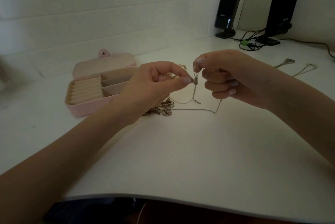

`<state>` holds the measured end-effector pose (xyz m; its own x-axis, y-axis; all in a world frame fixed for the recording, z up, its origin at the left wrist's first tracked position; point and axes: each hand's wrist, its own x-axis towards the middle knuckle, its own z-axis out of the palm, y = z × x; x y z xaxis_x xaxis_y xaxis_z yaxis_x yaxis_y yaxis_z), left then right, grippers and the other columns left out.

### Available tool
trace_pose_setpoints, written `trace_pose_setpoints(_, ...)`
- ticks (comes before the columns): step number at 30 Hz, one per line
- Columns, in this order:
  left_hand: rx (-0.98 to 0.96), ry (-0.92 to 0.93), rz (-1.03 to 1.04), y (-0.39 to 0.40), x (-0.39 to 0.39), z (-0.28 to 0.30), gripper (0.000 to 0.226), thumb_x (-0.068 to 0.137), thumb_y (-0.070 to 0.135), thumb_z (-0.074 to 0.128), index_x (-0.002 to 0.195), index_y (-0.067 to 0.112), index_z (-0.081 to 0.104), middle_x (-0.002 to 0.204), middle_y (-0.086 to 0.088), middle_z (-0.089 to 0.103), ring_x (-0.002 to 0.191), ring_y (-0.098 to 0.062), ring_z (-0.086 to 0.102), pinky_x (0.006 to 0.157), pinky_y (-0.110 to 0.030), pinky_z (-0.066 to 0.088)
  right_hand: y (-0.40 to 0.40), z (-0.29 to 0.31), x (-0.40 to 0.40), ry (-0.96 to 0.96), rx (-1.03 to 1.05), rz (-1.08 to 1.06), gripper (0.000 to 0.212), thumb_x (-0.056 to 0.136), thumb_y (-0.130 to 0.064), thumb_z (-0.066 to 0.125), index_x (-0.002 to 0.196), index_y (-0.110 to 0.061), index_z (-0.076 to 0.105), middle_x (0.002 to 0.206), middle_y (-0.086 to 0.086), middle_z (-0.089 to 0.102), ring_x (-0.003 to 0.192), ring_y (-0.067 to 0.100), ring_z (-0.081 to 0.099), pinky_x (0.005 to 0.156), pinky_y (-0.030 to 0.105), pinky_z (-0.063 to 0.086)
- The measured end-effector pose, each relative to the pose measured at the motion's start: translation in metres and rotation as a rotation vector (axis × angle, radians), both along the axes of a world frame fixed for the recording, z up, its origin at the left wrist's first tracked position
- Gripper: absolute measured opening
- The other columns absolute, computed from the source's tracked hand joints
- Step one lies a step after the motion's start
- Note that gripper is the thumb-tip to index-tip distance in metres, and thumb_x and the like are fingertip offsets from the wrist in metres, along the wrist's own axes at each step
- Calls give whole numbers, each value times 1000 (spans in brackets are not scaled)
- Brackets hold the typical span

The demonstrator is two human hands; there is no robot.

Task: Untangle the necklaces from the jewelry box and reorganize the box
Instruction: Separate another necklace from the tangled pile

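The knot (195, 80) in the thin silver chain (194, 109) sits in the air between the two hands, above the white desk (181, 151). It is right at the tips of the left hand (155, 86), whose thumb and forefinger pinch it from the left side. Just above and to the right of that pinch, the right hand (230, 77) pinches the same chain between thumb and forefinger, with its other fingers curled in under the palm. The short stretch of chain between the two pinches runs nearly upright, tilted a little to the right at the top.

Below the left fingertips a loop hangs down with a small clasp (197, 102) at its end. Below the right hand another strand drops to the desk and runs left to the heap of tangled chains (163, 108) under the left wrist.

The left hand is the nearer one to the knot, so I judge the loosening will come from it, pulling left while the right holds steady.

Left of the left hand, the pink jewelry box (87, 110) stands open, its visible compartments bare. Well right of the right hand, two more chains (297, 69) lie stretched out on the desk.
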<state>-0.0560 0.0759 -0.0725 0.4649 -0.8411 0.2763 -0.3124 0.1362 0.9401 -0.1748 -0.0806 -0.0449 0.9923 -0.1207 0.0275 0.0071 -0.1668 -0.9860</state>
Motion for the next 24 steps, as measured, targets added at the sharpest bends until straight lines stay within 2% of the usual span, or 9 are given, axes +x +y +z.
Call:
trace_pose_setpoints(5, 12, -8, 24, -1, -5, 2, 17, 69, 29, 68, 83, 20, 69, 40, 9, 23, 34, -5, 15, 38, -14, 16, -1, -3, 2, 18, 24, 18, 19, 95, -22, 49, 78, -13, 55, 50, -8, 18, 45, 9, 13, 39, 20, 17)
trace_pose_setpoints(10, 17, -80, 96, -2, -5, 1, 23, 72, 28, 69, 90, 14, 68, 41, 5, 26, 35, -5, 16, 38, -8, 23, 0, -6, 4, 30, 33, 89, 18, 86, -27, 53, 75, -16, 63, 49, -8, 19, 44, 9, 14, 38, 19, 19)
trace_pose_setpoints(12, 30, -140, 120, -2, -6, -1, 21, 77, 26, 68, 85, 7, 67, 40, 9, 25, 37, -5, 15, 43, -14, 18, 1, -6, 4, 30, 12, 95, 18, 88, -26, 55, 77, -15, 63, 51, -7, 18, 45, 9, 13, 39, 19, 19)
trace_pose_setpoints(14, 38, -180, 151, -3, -6, -2, 13, 83, 20, 68, 77, 8, 66, 39, 10, 24, 38, -5, 15, 45, -19, 16, 1, -6, 3, 26, 0, 95, 17, 88, -28, 58, 78, -15, 63, 52, -6, 17, 46, 10, 13, 39, 19, 19)
trace_pose_setpoints(18, -50, -91, 305, -1, 1, 2, 23, 91, 6, 56, 71, 15, 52, 36, 10, 37, 34, -6, 20, 38, -17, 16, 0, -4, 1, 36, -69, 92, 17, 77, -33, 62, 75, -16, 64, 52, -4, 18, 47, 11, 13, 43, 22, 14)
trace_pose_setpoints(24, -225, 30, 451, 2, 11, 6, 26, 92, 3, 47, 69, 16, 47, 40, 10, 34, 36, -9, 19, 43, -26, 12, -7, -7, 2, 94, -175, 83, 15, 75, -33, 64, 75, -20, 71, 53, -5, 19, 47, 11, 14, 42, 21, 16)
